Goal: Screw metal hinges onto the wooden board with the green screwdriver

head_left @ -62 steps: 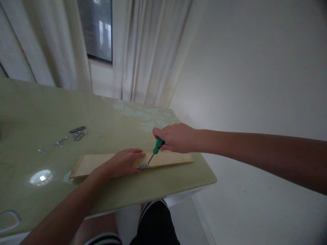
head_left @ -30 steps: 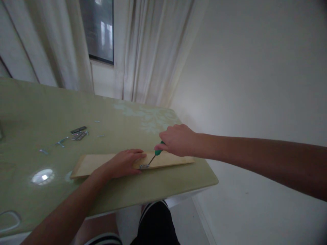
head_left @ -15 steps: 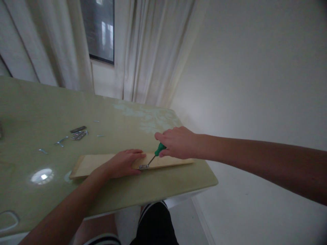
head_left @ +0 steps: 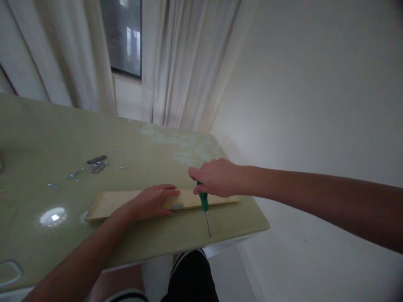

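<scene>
A pale wooden board [head_left: 110,200] lies lengthwise near the table's front edge. My left hand [head_left: 154,202] is wrapped over the board, thumb on the near edge and fingers on top, pressing it to the table. Just right of those fingers, a small metal hinge [head_left: 177,206] sits on the board's near edge. My right hand [head_left: 217,178] grips a screwdriver [head_left: 204,203] by its green handle, above the board's right part. The screwdriver's shaft points down toward me, its tip apart from the hinge and in front of the board.
Several metal hinges [head_left: 97,165] lie piled on the green-covered table [head_left: 151,239], with screws [head_left: 74,174] scattered around them. A pale loop-shaped object [head_left: 19,268] is at the lower left. Curtains [head_left: 189,63] and a wall [head_left: 315,105] stand beyond the table.
My right hand has swung the screwdriver's tip off the hinge, toward me and to the right. My left hand and the board have stayed in place.
</scene>
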Motion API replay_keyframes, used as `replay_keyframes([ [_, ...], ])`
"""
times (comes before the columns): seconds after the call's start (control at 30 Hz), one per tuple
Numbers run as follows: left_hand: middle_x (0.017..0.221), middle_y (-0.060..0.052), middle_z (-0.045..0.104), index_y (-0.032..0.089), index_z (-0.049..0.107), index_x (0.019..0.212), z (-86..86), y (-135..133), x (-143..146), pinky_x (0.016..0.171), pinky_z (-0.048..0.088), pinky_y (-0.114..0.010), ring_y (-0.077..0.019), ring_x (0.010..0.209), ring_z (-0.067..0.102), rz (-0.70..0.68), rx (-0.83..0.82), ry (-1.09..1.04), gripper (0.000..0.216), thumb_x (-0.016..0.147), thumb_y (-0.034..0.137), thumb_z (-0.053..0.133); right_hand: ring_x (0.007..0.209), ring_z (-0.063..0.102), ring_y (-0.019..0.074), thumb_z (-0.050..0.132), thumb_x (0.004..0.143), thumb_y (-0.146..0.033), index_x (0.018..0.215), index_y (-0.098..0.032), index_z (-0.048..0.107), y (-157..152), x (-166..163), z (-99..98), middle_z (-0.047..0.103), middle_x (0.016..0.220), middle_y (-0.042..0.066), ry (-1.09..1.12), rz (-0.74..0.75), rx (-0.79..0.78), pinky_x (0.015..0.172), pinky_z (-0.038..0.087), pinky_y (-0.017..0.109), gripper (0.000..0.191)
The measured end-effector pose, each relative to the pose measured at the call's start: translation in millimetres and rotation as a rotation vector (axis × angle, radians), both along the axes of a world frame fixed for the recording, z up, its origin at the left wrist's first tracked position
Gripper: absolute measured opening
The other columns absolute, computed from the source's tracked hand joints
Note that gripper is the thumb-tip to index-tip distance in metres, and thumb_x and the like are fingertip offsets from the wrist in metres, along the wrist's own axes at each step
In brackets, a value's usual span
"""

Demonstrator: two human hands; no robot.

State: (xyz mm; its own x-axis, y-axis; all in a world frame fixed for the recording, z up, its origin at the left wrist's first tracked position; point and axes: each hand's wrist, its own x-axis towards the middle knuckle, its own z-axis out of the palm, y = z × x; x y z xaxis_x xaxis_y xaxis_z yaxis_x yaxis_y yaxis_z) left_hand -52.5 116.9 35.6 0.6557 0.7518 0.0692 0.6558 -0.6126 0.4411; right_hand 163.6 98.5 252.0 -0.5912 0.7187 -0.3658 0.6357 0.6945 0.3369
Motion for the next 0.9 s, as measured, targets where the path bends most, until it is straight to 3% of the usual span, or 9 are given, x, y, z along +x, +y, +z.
replay_keyframes([
  [0.17, 0.155, -0.012, 0.058, 0.022, 0.06, 0.15, 5.5, -2, 1, 0.117, 0.045, -0.043, -0.0336, 0.138, 0.059, 0.01, -0.016, 0.01, 0.071, 0.084, 0.045, 0.077, 0.08, 0.072, 0.0258, 0.05, 0.107, -0.045, 0.114, -0.017, 0.065, 0, 5, 3.7, 0.077, 0.092, 0.012, 0.148, 0.046, 0.052, 0.06, 0.033, 0.031, 0.033],
  [0.33, 0.156, -0.012, 0.058, 0.024, 0.059, 0.15, 6.1, -3, 0, 0.117, 0.045, -0.044, -0.0344, 0.138, 0.059, 0.014, -0.017, 0.009, 0.071, 0.084, 0.046, 0.077, 0.077, 0.065, 0.02, 0.051, 0.108, -0.043, 0.111, -0.018, 0.063, 6, 7, 16.2, 0.076, 0.09, 0.007, 0.318, 0.045, 0.103, 0.064, 0.031, 0.03, 0.028],
  [0.67, 0.158, -0.012, 0.056, 0.023, 0.058, 0.151, 6.3, -2, 0, 0.119, 0.043, -0.044, -0.0332, 0.141, 0.057, 0.011, -0.023, 0.024, 0.073, 0.085, 0.045, 0.077, 0.076, 0.063, 0.0186, 0.051, 0.108, -0.045, 0.112, -0.019, 0.061, 15, 7, -1.4, 0.077, 0.093, 0.007, 0.36, 0.041, 0.053, 0.066, 0.031, 0.03, 0.028],
  [0.9, 0.157, -0.012, 0.057, 0.023, 0.059, 0.151, 8.7, -2, 1, 0.119, 0.044, -0.043, -0.0336, 0.14, 0.057, 0.012, -0.035, 0.02, 0.073, 0.084, 0.047, 0.078, 0.074, 0.063, 0.0187, 0.053, 0.107, -0.045, 0.112, -0.019, 0.062, 15, 8, -2.6, 0.076, 0.09, 0.007, 0.363, 0.028, 0.057, 0.066, 0.031, 0.03, 0.028],
])
